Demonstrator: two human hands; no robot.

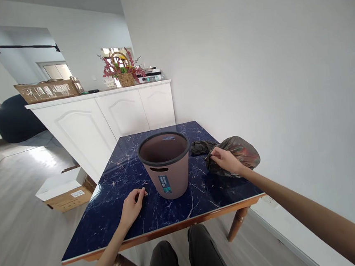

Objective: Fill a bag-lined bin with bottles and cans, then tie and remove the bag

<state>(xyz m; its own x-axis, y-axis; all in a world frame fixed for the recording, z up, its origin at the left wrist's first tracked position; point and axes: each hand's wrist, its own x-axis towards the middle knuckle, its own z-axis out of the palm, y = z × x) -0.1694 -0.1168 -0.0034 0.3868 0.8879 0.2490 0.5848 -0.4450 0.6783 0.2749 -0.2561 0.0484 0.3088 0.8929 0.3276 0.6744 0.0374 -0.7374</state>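
A brownish-pink plastic trash bin (178,178) with a black rim stands upright on the dark blue marble-patterned table (116,213). It has a handle slot and a blue-green label on its near side. My left hand (132,206) rests on the tabletop left of the bin, apart from it. Its fingers are loosely curled, with a gap by the thumb and nothing visible in them. To the right, my right hand (225,160) pinches the gathered part of a filled black plastic bag (242,148). Reddish contents show through the thin film. More crumpled black plastic (202,147) lies between bag and bin.
A white cabinet (122,109) stands behind the table, bearing a flower basket (126,78) and a taped cardboard box (49,91). A white wall (268,67) borders the right side. Another box (67,192) sits on the floor at left. My knees (163,258) are below the table's near edge.
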